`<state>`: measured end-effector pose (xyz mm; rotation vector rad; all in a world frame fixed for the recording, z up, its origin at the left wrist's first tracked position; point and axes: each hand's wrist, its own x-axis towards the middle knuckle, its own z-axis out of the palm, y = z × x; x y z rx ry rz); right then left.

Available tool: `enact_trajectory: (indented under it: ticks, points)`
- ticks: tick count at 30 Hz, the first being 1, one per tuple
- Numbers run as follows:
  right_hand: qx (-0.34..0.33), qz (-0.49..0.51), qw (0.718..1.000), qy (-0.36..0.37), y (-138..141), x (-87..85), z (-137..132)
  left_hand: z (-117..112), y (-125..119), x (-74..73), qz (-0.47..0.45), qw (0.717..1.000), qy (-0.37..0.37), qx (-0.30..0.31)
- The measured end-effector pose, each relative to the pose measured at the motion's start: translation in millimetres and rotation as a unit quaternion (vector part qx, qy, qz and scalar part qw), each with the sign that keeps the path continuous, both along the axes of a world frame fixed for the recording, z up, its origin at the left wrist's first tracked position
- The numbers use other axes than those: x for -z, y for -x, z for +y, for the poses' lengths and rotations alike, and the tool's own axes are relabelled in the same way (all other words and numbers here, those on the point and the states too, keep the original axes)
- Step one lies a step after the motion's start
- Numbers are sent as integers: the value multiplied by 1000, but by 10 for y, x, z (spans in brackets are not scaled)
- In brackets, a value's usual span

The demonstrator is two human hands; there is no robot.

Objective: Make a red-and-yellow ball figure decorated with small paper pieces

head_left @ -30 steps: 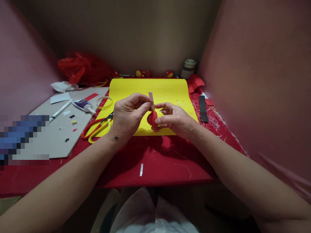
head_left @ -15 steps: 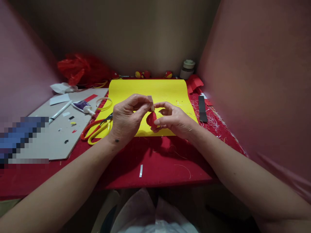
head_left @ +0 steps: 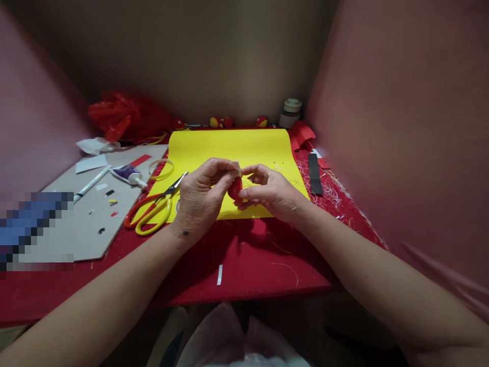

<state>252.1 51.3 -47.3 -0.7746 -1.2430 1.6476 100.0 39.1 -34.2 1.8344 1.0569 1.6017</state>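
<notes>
Between my hands, above the yellow corrugated sheet (head_left: 229,142), is a small red ridged piece (head_left: 236,191), rounded in shape. My right hand (head_left: 271,191) grips it between thumb and fingers from the right. My left hand (head_left: 206,191) is closed in a pinch on a small pale strip (head_left: 236,165) at the top of the red piece; most of the strip is hidden by the fingers. Beside my left hand lie scissors (head_left: 153,209) with one red and one yellow handle, blades partly apart.
On the left, a grey board (head_left: 87,234) carries a purple glue tube (head_left: 128,174), a pen (head_left: 92,182) and paper scraps. A red plastic bag (head_left: 122,114), small red-and-yellow figures (head_left: 215,122) and a jar (head_left: 291,113) line the back. A black strip (head_left: 315,174) lies among threads at right.
My left fingers have come down closer to the red piece, covering more of the pale strip. The red piece has turned slightly. The whole view has shifted a little.
</notes>
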Motion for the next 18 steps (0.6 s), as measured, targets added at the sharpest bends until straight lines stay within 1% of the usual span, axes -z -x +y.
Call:
enact_trajectory:
  ticks: [7, 12, 18]
  points:
    - [10, -24, 1000, -10, -9, -10, -10, 12, 13, 22, 0, 1000, 12, 0]
    - [11, -39, 999, -7, -22, -30, -20, 6, 9, 24, -9, 999, 26, 18]
    - [0, -28, 1000, 8, -10, -48, -21, -3, 9, -1, 3, 999, 52, 6]
